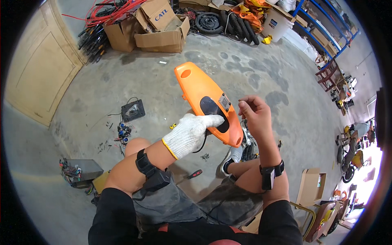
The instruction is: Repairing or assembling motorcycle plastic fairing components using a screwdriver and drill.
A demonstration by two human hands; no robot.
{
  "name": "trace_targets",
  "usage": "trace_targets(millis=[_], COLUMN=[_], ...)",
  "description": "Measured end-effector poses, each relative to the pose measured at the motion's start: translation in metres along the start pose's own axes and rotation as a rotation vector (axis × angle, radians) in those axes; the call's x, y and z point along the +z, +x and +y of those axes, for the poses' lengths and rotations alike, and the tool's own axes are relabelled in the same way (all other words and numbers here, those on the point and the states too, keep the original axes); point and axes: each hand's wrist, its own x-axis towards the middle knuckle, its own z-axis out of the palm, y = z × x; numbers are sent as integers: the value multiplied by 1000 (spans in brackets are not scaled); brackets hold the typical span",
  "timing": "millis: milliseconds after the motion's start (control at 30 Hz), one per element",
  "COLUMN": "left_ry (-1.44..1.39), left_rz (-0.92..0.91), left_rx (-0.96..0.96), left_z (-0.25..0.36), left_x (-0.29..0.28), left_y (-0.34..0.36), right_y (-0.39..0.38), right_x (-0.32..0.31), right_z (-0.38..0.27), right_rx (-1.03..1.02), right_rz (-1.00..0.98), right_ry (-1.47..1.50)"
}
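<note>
My left hand (191, 132), in a white knitted glove with a yellow cuff, grips an orange plastic panel (191, 83) by its lower left side. The thumb lies across a dark oval inset (210, 107) on the panel's face. Beside that inset is a small grey plate (224, 102) with dark fasteners at its corners. My bare right hand (258, 116) is raised just off the panel's right edge, thumb and fingertips pinched together. Whatever is between those fingertips is too small to make out. A thin black cable (203, 143) hangs below the gloved hand.
A red-and-black screwdriver (196, 174) lies on the concrete floor between my legs. To the left are a black square part (133, 110), loose connectors (124, 131) and a grey box (85, 170). Cardboard boxes (161, 41), tyres (239, 26) and a white bucket (275, 26) stand along the back.
</note>
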Motion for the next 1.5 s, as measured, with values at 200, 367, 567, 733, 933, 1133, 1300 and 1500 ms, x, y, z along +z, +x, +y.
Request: trace_targets(millis=[200, 367, 567, 733, 933, 1133, 1300, 1500], left_ry=[111, -14, 363, 306, 165, -9, 54, -212], left_rz=[-1, 45, -58, -96, -79, 44, 73, 193], left_rx=[-229, -319, -42, -204, -256, -457, -403, -464], left_z=[19, -1, 39, 45, 50, 58, 50, 34], left_x=[8, 8, 14, 14, 12, 16, 11, 14], left_y=[1, -1, -8, -7, -7, -6, -8, -4], right_y=[-7, -8, -14, -15, -15, -16, -18, -19], right_x=[14, 23, 33, 39, 44, 48, 48, 46], right_z=[-3, -10, -9, -12, -13, -13, -10, -4], right_rx=[-320, -422, -561, -599, -628, -728, -600, -449], right_rz=[31, 49, 162, 232, 259, 223, 135, 114], right_ry=[-318, -420, -490, -517, -596, -738, -593, -503])
